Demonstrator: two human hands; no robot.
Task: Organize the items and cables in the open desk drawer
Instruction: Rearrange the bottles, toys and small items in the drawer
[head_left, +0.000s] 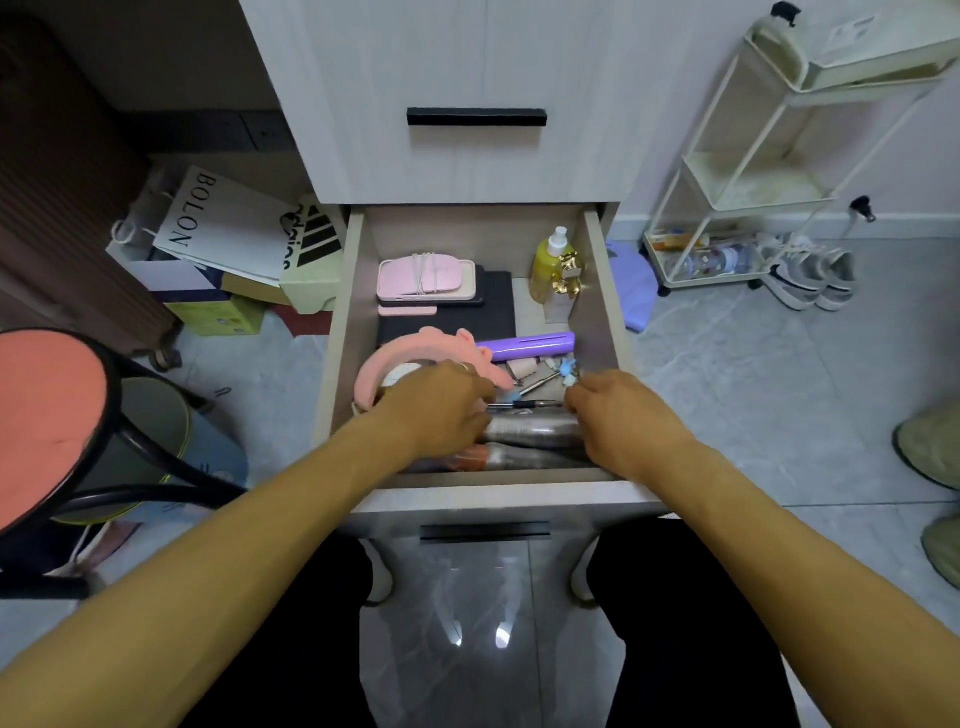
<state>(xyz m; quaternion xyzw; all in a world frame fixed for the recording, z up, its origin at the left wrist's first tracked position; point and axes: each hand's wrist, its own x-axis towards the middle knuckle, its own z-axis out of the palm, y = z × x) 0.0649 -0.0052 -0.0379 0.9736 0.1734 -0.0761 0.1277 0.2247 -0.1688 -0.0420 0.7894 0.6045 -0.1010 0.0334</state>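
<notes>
Both hands reach into the open drawer (340, 332) at its near end. The left hand (436, 402) lies palm down over the near left part, fingers curled toward a grey tube (535, 431); whether it grips anything I cannot tell. The right hand (618, 415) sits at the near right, fingertips bent down beside the tube's right end and near a small blue clip (566, 371); its grip cannot be told either. A second tube (514, 458) lies just nearer. A pink headband (395, 358) curves by the left hand, a purple case (524, 346) lies beyond it. Far left sits a pink case (426, 278) wrapped in a white cable (423, 275); far right stands a yellow bottle (550, 260).
</notes>
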